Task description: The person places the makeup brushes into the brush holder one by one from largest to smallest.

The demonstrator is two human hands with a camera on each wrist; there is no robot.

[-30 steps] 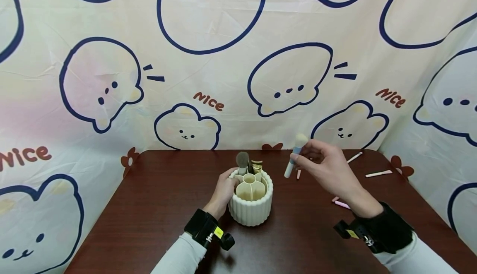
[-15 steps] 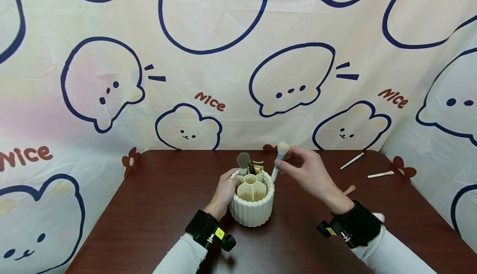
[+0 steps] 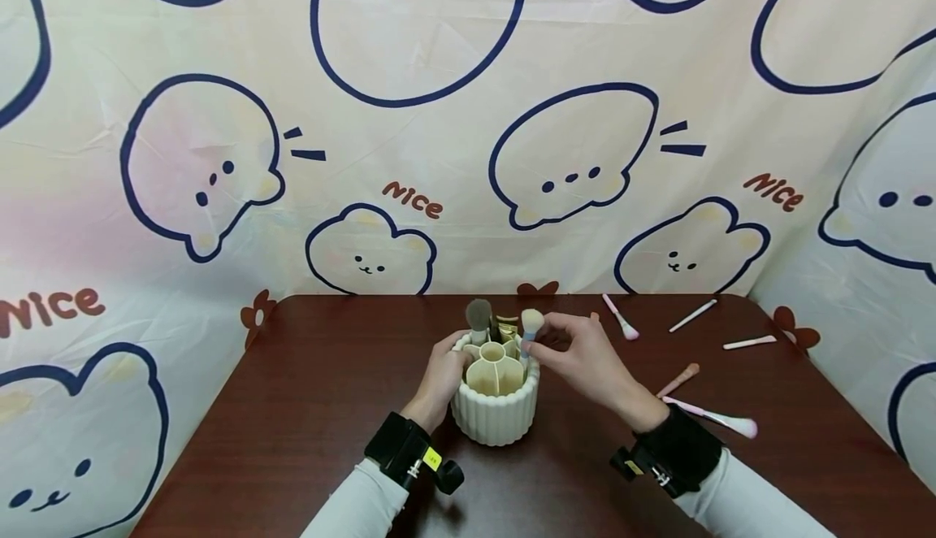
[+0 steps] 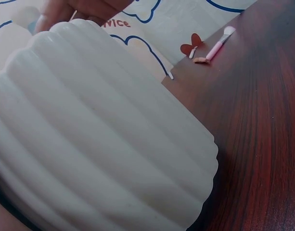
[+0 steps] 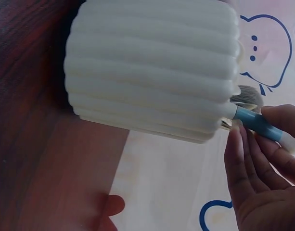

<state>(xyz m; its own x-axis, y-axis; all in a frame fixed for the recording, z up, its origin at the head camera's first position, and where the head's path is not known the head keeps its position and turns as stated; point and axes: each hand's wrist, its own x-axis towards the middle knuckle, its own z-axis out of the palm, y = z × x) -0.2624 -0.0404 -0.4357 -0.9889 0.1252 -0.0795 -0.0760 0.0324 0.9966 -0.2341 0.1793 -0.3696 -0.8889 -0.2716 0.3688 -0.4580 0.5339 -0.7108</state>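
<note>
A ribbed white brush holder (image 3: 494,416) with inner compartments stands upright on the table. My left hand (image 3: 439,377) grips its left side, the thumb over the rim. In my right hand (image 3: 585,359) a makeup brush (image 3: 532,323) with a cream head and blue handle is pinched, bristles up. Its lower end reaches inside the holder's right rim. The right wrist view shows thumb and fingers around the blue handle (image 5: 258,121), just beyond the rim. A grey-headed makeup brush (image 3: 478,315) and gold-coloured items (image 3: 507,327) stand at the back of the holder.
On the brown table (image 3: 329,440), right of the holder, lie a pink brush (image 3: 620,317), two thin white sticks (image 3: 692,315), a brown-tipped brush (image 3: 678,379) and a larger pink brush (image 3: 712,417). A patterned cloth (image 3: 468,148) hangs behind the table.
My right hand has moved left with the blue-handled makeup brush and lowered its end into the holder. My left hand keeps its grip on the holder. More brushes on the right are uncovered.
</note>
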